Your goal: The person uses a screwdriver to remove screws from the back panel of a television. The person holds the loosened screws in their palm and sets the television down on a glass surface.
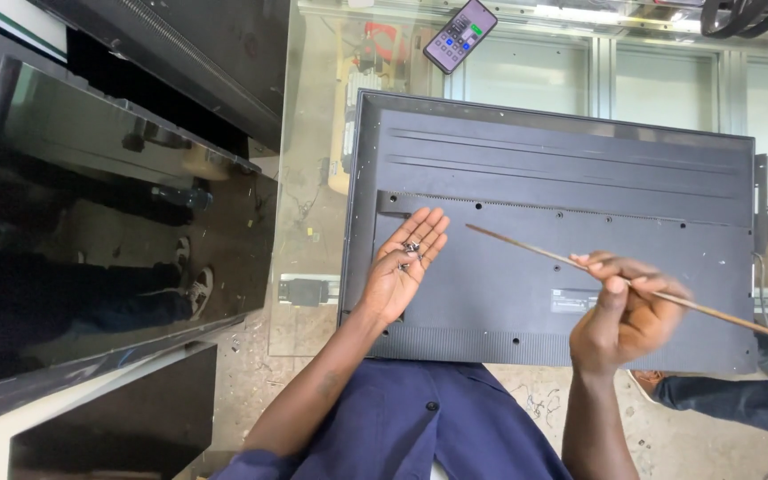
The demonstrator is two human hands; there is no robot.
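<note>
So the closest thing to a container here is the person's own left hand [404, 265]: it's turned palm up, fingers spread flat and slightly cupped, with a little pile of small screws [411, 248] sitting in the middle of the palm. Hard to count them, they're just a dark shiny clump.

That hand hovers over the back of a flat TV [571, 196], which lies face down on a glass table [308, 169]. The dark grey back cover shows a row of small holes along the upper ridge and a few more near the lower edge.

The right hand [622, 316] is curled shut around a long thin screwdriver [580, 264], holding it partway along the shaft. The tip points up and left, ending just beside the fingertips of the left hand but not touching them. The handle end runs off the right edge of the frame, so only a bit of yellow shows there. The right hand is a bit blurry.

Both forearms come up from the bottom, with dark blue clothing [402, 427] below them.

On the far side of the glass lies a remote control [460, 35]. To the left there's another big black screen [117, 222] propped up, all reflections. At the right edge, part of someone else's leg in dark trousers [740, 396] is cut off.
</note>
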